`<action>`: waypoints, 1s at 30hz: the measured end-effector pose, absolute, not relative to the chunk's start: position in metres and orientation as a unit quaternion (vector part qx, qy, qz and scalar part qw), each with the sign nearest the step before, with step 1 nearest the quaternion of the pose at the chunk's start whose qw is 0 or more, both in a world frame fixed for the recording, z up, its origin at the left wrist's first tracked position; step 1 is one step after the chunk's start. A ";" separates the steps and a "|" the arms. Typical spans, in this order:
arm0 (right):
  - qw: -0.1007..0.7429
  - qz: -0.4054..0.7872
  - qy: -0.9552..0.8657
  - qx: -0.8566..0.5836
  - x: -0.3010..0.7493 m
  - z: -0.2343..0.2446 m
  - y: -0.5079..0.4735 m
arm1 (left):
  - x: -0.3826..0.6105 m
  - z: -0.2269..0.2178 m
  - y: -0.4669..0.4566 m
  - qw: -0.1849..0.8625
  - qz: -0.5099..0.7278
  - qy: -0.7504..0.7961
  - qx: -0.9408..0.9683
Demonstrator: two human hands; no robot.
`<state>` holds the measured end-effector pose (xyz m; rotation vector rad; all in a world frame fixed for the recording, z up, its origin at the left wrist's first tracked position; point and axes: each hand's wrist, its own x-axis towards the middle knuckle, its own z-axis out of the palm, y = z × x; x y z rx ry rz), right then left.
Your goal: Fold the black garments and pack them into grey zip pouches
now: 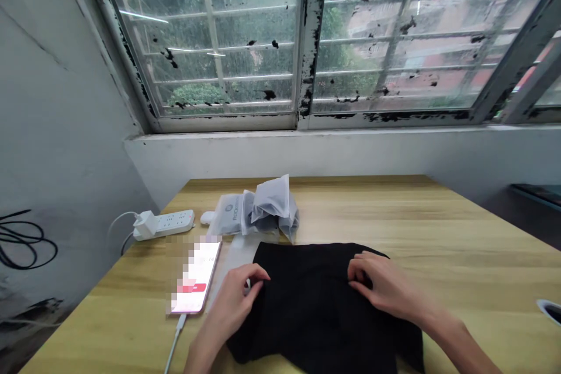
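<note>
A black pair of shorts [315, 304] lies spread on the wooden table in front of me, its straight top edge facing the window and its lower part running out of view. At its left edge, my left hand [234, 298] is closed, with thumb and forefinger pinching the cloth. My right hand [385, 283] rests over the upper right part, fingers curled and thumb tip against the fabric in a pinch. Some of the right fingers are hidden behind the others.
Several frosted plastic packages [267, 207] sit beyond the shorts. A lit phone [197, 280] on a white charging cable [175, 339] lies left of my left hand. Behind it is a white power strip [175, 222]. A round table grommet [550, 311] shows at far right.
</note>
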<state>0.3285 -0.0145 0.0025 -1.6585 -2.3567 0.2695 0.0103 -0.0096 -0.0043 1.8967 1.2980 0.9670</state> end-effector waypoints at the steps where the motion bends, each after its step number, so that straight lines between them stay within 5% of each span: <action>1: 0.124 0.094 -0.811 -0.564 0.329 0.005 -0.014 | 0.009 0.000 -0.009 0.319 0.379 0.496 0.714; 14: 0.108 0.123 -0.807 -0.567 0.319 0.001 -0.020 | 0.006 0.006 -0.010 0.302 0.407 0.505 0.698; 20: 0.214 0.133 -0.806 -0.536 0.323 0.032 -0.008 | 0.004 0.013 -0.006 0.263 0.444 0.517 0.683; 25: 0.408 0.070 -0.774 -0.480 0.319 0.068 -0.011 | -0.002 0.022 -0.008 0.158 0.594 0.494 0.615; 30: 0.355 0.220 -0.812 -0.407 0.323 0.083 -0.030 | -0.019 0.029 -0.014 0.271 0.634 0.385 0.614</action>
